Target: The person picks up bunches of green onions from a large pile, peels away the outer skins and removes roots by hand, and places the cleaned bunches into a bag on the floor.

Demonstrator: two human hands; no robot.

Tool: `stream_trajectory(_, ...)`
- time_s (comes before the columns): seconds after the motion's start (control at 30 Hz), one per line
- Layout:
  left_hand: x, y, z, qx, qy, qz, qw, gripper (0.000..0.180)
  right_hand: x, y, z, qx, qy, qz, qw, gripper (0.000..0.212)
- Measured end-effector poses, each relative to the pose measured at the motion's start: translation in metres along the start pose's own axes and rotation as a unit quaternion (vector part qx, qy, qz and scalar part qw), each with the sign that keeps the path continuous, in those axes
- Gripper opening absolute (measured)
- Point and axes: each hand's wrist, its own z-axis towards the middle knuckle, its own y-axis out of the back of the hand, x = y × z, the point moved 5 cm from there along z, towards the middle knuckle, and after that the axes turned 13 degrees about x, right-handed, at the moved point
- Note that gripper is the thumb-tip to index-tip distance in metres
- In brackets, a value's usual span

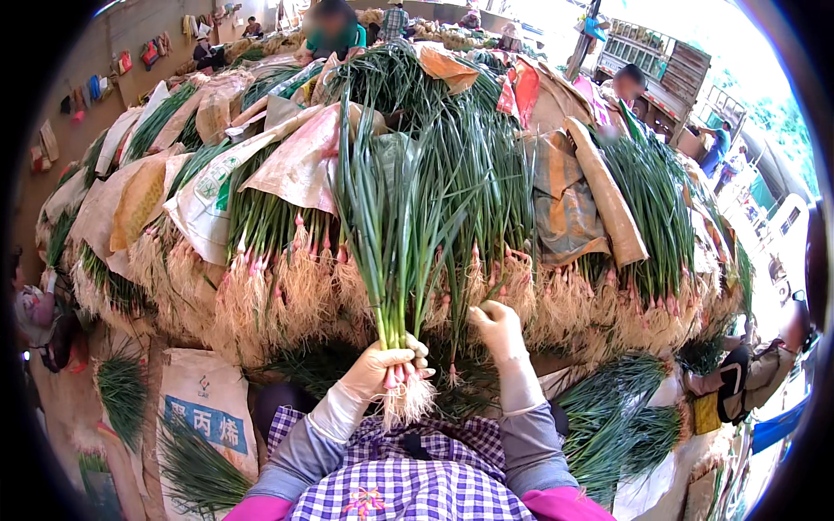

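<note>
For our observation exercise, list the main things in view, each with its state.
Left hand: closed around the bunch.
Bunch: gripped, roughly upright, roots downward.
Right hand: raised; grip unclear.
Plant heap: piled high, partly covered.
Striped sack: draped over the heap.
White sack: lying flat, partly under greens.

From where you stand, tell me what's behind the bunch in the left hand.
Behind the bunch is the heap: green leaves, pale roots and, toward the left, a pinkish sack. Whatever the bunch and the left hand cover can't be seen.
</note>
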Motion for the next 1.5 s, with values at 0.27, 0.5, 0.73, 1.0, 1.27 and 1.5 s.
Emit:
stream_trajectory(0.27,-0.022,-0.052,-0.030,0.126,-0.075,0.031,0.989,0.036,-0.044,-0.036,0.001,0.126,-0.047,0.165,0.977,0.035)
stream_trajectory(0.5,0.012,-0.012,-0.020,-0.036,0.014,0.049,0.998,0.022,-0.020,-0.003,-0.010,0.190,0.006,0.277,0.942,0.029)
stream_trajectory(0.73,0.029,-0.017,-0.008,-0.045,0.078,0.099,0.991,0.015,0.003,-0.068,-0.042,0.243,-0.007,0.394,0.886,0.017)
stream_trajectory(1.0,0.023,-0.022,-0.013,0.047,-0.013,-0.064,0.997,0.011,0.010,-0.106,-0.039,0.201,-0.001,0.641,0.741,0.017)
stream_trajectory(1.27,0.028,-0.020,-0.013,-0.033,0.044,0.131,0.990,0.020,-0.047,-0.064,-0.009,0.181,-0.063,0.168,0.967,0.036)
stream_trajectory(1.5,0.038,-0.009,-0.007,-0.070,0.063,0.128,0.987,0.015,-0.001,-0.079,-0.004,0.082,0.072,-0.010,0.994,0.023)
